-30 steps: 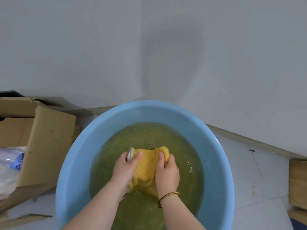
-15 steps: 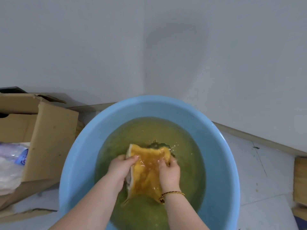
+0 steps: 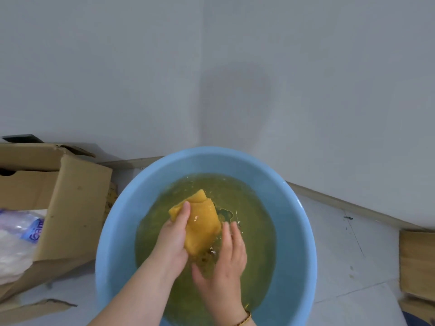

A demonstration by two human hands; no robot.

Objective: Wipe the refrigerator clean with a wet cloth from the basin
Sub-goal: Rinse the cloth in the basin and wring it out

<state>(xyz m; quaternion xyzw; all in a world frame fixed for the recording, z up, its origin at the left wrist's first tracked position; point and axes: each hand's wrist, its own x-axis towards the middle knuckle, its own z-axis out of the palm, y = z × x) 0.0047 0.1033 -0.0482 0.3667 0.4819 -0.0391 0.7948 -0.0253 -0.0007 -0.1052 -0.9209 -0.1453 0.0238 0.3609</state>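
nearest me, my right hand (image 3: 224, 262) sits low over the water with fingers spread and loose, palm turned toward the cloth's lower end; it touches or nearly touches the fabric but is not closed on anything. a thin bracelet (image 3: 244, 320) circles that wrist. just beyond, my left hand (image 3: 173, 238) is wrapped around the yellow cloth (image 3: 200, 222), fingers curled over its left side, holding it bunched and lifted partly clear of the water.

i judge the cloth soft and limp, with no stiffness of its own, so it will sag wherever i don't support it. soaked through, it should feel heavier than it looks and will shed water freely. the wet weave should be slippery, so a whole-hand grip around the gathered middle seems safer than a pinch at a corner. i'd take the lower end in my right hand and twist against the left to wring it out.

the cloth hangs over the middle of the blue basin (image 3: 122, 231), which holds murky yellow-green water (image 3: 254, 231). to the left, beside the basin, stands an open cardboard box (image 3: 77, 208) with a plastic bag (image 3: 16, 241) in front of it. farther off is the plain wall (image 3: 211, 67); no refrigerator is in view.
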